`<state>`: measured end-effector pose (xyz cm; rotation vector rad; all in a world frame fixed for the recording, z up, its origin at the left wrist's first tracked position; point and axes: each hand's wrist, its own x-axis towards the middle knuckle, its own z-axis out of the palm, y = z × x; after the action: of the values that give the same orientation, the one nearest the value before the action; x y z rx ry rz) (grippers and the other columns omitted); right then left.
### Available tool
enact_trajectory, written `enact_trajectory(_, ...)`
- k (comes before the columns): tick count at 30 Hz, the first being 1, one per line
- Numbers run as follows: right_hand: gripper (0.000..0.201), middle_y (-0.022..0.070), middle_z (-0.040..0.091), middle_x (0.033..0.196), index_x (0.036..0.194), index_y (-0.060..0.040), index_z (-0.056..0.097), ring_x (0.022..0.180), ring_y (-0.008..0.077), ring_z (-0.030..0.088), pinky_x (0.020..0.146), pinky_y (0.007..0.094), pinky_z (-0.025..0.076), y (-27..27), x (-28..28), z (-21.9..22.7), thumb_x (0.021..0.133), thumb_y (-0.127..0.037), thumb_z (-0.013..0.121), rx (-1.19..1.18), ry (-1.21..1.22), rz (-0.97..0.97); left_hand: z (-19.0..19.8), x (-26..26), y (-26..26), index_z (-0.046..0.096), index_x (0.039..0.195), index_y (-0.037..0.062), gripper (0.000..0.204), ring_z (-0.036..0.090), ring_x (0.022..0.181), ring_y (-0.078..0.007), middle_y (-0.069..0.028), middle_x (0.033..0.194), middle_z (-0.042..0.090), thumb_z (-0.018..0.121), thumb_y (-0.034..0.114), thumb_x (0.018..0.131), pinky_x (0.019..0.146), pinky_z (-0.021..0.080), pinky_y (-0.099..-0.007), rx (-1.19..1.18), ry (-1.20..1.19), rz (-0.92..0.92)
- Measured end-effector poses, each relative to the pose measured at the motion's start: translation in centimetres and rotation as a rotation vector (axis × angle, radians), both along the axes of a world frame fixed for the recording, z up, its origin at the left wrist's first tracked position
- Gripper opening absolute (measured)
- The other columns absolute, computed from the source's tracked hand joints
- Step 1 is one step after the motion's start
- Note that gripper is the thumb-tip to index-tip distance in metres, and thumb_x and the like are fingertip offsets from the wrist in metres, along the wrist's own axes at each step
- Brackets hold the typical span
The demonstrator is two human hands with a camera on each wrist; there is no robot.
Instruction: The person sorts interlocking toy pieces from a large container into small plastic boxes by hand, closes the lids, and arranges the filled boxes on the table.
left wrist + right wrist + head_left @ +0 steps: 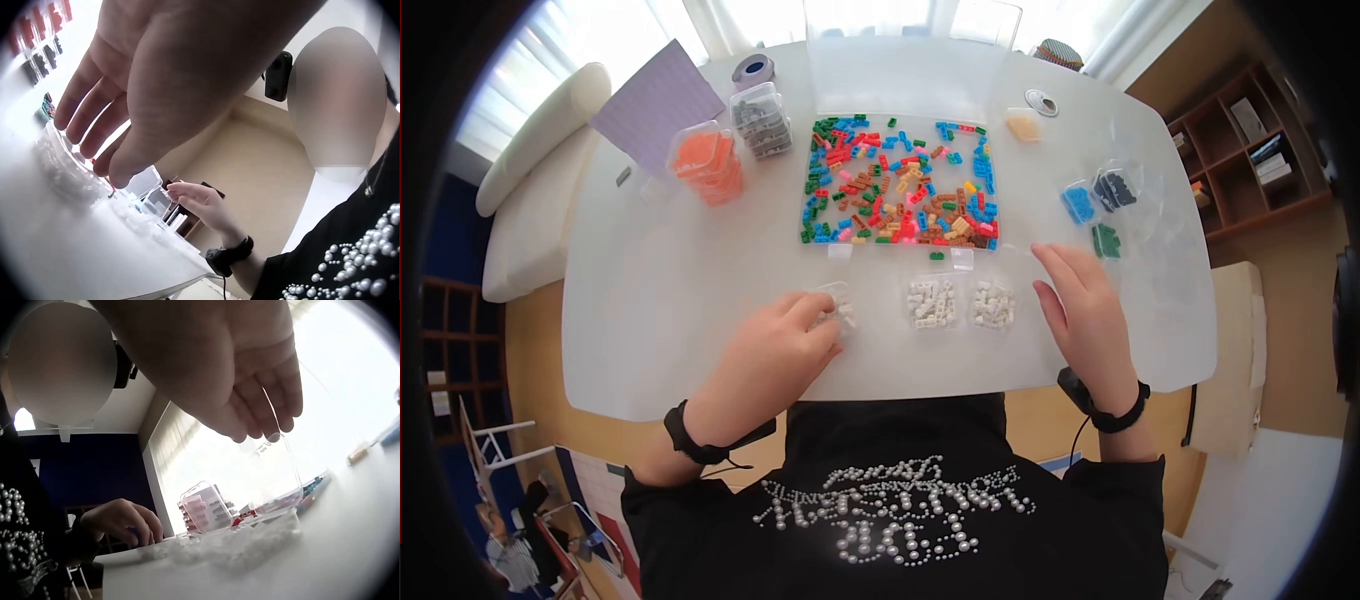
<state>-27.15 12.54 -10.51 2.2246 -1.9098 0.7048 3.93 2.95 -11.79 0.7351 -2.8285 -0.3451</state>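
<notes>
My left hand (785, 335) is at the left of the front row, its fingertips right at the rim of a small clear container of white toy bricks (842, 308) and partly covering it. In the left wrist view its fingers (94, 125) reach down loosely straight beside that container (65, 165). To the right, my right hand (1085, 305) hovers over the table with fingers extended and nothing held. Two more clear containers of white bricks, one at centre (931, 304) and one nearer the right hand (993, 305), stand between the hands.
A large clear case (825, 215) of mixed coloured bricks lies behind, lid raised. Stacked containers of orange (705, 165) and grey bricks (761, 120) stand back left. Blue (1078, 204), black (1115, 188) and green bricks (1106, 240) sit at right. One green brick (937, 256) lies before the case.
</notes>
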Motion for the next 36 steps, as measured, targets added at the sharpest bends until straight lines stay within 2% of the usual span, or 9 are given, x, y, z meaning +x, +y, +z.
enact_trajectory(8,0.025,0.0094,0.061,0.098,0.102,0.0003,0.064,0.095,0.0261,0.06,0.081,0.0356,0.052,1.7,0.8,-1.5,0.077,-0.001,0.065,0.152,0.028,0.26,-1.0,-0.3,-0.8,0.059,0.091,0.0052,0.023,0.061,0.099,-0.0238,-0.0046,0.105,0.06,0.073,0.008,0.072,0.077,0.053,-0.035,-0.081,-0.009,-0.022)
enact_trajectory(17,0.018,0.0112,0.06,0.107,0.091,-0.0004,0.063,0.102,0.03,0.059,0.086,0.0392,0.05,1.8,1.5,-1.9,0.075,-0.006,0.07,0.244,0.022,0.209,-1.6,-0.1,-1.5,0.059,0.093,0.0056,0.026,0.06,0.097,-0.0247,-0.0057,0.104,0.059,0.073,0.009,0.072,0.079,0.052,-0.0357,-0.061,0.029,-0.1)
enact_trajectory(21,0.033,0.0149,0.057,0.121,0.097,-0.0024,0.057,0.111,0.0349,0.055,0.093,0.0412,0.047,0.9,1.4,-1.7,0.071,-0.008,0.076,0.272,-0.084,0.191,-0.8,0.2,-1.6,0.06,0.1,0.0045,0.032,0.059,0.099,-0.028,-0.0087,0.106,0.059,0.075,0.014,0.074,0.083,0.051,-0.037,-0.004,0.138,-0.082)
enact_trajectory(23,0.037,0.0158,0.056,0.124,0.1,-0.0031,0.055,0.114,0.0362,0.053,0.095,0.0415,0.046,0.9,1.2,-2.1,0.07,-0.008,0.077,0.302,-0.132,0.17,-0.4,0.5,-1.6,0.06,0.109,0.0036,0.04,0.058,0.101,-0.0312,-0.0114,0.108,0.059,0.077,0.018,0.075,0.087,0.05,-0.0393,0.006,0.139,0.071)
enact_trajectory(25,0.041,0.0162,0.055,0.126,0.103,-0.0032,0.054,0.114,0.0369,0.053,0.095,0.0414,0.046,1.0,1.0,-2.5,0.07,-0.007,0.077,0.36,-0.175,0.149,-0.6,0.8,-2.2,0.06,0.112,0.0035,0.043,0.058,0.102,-0.0316,-0.012,0.109,0.059,0.077,0.019,0.076,0.088,0.049,-0.0397,0.017,0.072,0.08)
enact_trajectory(29,0.039,0.0159,0.056,0.125,0.102,-0.0032,0.054,0.114,0.0359,0.054,0.095,0.0411,0.046,1.5,1.3,-1.0,0.071,-0.007,0.077,0.4,-0.201,0.111,-0.8,0.7,-2.8,0.059,0.116,0.0029,0.045,0.059,0.102,-0.0317,-0.0134,0.108,0.061,0.076,0.02,0.077,0.087,0.048,-0.0406,0.218,0.018,0.057)
enact_trajectory(32,0.038,0.0155,0.056,0.124,0.103,-0.0037,0.054,0.114,0.0355,0.054,0.095,0.0411,0.046,1.7,2.8,1.6,0.072,-0.008,0.076,0.393,-0.249,0.13,-0.7,-0.2,-2.3,0.058,0.117,0.0026,0.047,0.06,0.099,-0.0316,-0.0135,0.105,0.062,0.076,0.02,0.077,0.086,0.049,-0.0404,0.227,-0.043,0.036)
enact_trajectory(34,0.038,0.0158,0.055,0.125,0.104,-0.0035,0.053,0.115,0.0359,0.053,0.094,0.0412,0.046,1.3,4.5,2.5,0.074,-0.01,0.076,0.405,-0.335,0.332,-0.8,-0.7,-1.9,0.058,0.118,0.002,0.047,0.06,0.098,-0.0321,-0.0134,0.105,0.063,0.076,0.019,0.077,0.085,0.049,-0.0405,0.236,-0.024,0.005)
enact_trajectory(36,0.039,0.0163,0.055,0.124,0.105,-0.0027,0.053,0.115,0.0358,0.053,0.093,0.0413,0.046,0.3,7.0,2.2,0.074,-0.011,0.076,0.348,-0.299,0.368,-1.1,-0.8,-1.6,0.057,0.119,0.0014,0.048,0.06,0.098,-0.0326,-0.0133,0.104,0.063,0.075,0.018,0.078,0.085,0.049,-0.0405,0.245,-0.007,-0.023)
